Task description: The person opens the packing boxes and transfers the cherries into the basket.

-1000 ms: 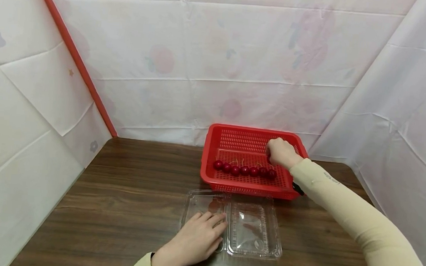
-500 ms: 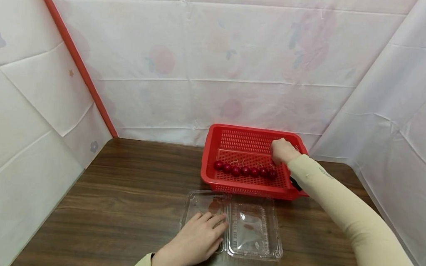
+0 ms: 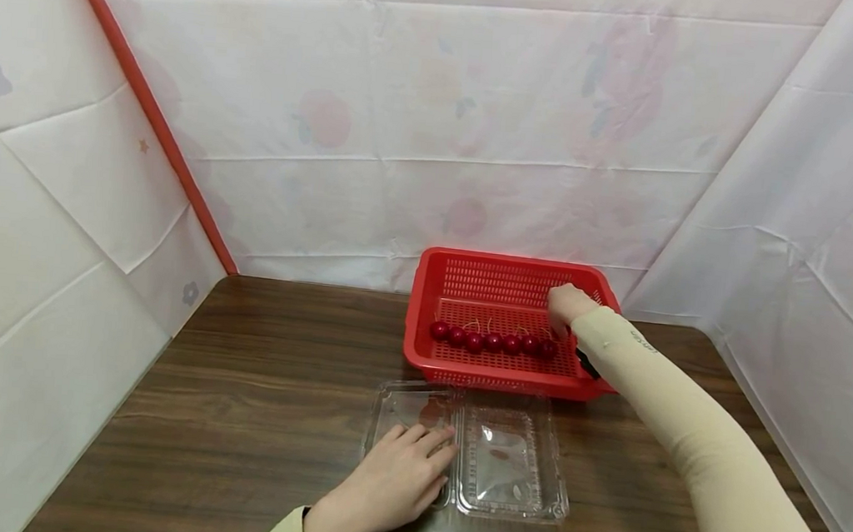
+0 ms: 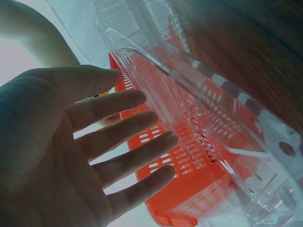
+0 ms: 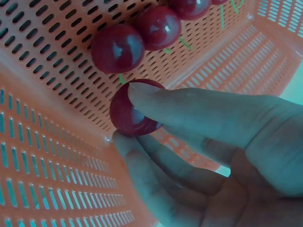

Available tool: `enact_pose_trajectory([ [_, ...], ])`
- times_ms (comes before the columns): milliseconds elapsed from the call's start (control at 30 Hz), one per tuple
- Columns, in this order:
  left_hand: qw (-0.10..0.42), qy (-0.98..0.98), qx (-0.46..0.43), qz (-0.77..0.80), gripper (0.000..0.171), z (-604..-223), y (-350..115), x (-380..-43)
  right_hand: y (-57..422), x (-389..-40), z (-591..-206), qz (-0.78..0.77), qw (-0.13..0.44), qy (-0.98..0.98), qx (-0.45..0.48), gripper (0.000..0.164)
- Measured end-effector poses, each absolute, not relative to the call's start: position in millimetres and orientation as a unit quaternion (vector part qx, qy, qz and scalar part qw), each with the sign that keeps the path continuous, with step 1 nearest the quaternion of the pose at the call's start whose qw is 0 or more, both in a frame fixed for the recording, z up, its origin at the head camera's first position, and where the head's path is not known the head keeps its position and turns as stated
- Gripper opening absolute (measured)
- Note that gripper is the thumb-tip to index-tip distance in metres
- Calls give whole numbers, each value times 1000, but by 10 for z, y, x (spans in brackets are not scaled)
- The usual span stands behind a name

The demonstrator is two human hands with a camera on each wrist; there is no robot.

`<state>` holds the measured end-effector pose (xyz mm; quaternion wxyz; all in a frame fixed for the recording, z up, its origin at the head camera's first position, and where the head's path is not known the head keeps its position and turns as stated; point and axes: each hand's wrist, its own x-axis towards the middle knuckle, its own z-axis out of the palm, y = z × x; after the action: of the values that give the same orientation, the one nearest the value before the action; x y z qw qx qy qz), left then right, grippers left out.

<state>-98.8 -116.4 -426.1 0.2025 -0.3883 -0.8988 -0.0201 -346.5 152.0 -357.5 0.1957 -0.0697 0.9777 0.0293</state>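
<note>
Inside the red basket, my right hand pinches a dark red cherry between thumb and fingers, near the basket's right end. The head view hides that cherry behind the hand. A row of several cherries with thin stems lies across the basket floor, its right end close beside my right hand. My left hand rests with its fingers extended on the left half of an opened clear plastic clamshell box. Its fingers look straight and spread in the left wrist view.
The clamshell lies on the dark wooden table just in front of the basket. Patterned white cloth walls enclose the back and both sides. A red strip runs down the left rear corner.
My right hand has shifted slightly to the right and a little lower within the basket, and its forearm has swung inward. My left hand stays where it was on the clamshell.
</note>
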Motion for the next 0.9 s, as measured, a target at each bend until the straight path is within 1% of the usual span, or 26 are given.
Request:
enact_pose_trajectory([
  [567,213,-897,-387,-20,33,-4277,-1169,-989,1617,-3572,-3733,123,251,957,-84,34],
  [633,213,-897,-387,-20,33,-4275,-1167,-988,1621,-3567,-3739,129,259,954,-79,39],
  [800,211,-897,-387,-20,33,-4271,-1164,-984,1638,-3557,-3783,151,274,947,-72,70],
  [867,211,-897,-388,-21,32,-4273,-1164,-986,1638,-3555,-3796,159,274,946,-70,78],
  [900,211,-897,-388,-21,32,-4273,-1163,-986,1635,-3553,-3798,160,272,946,-69,78],
])
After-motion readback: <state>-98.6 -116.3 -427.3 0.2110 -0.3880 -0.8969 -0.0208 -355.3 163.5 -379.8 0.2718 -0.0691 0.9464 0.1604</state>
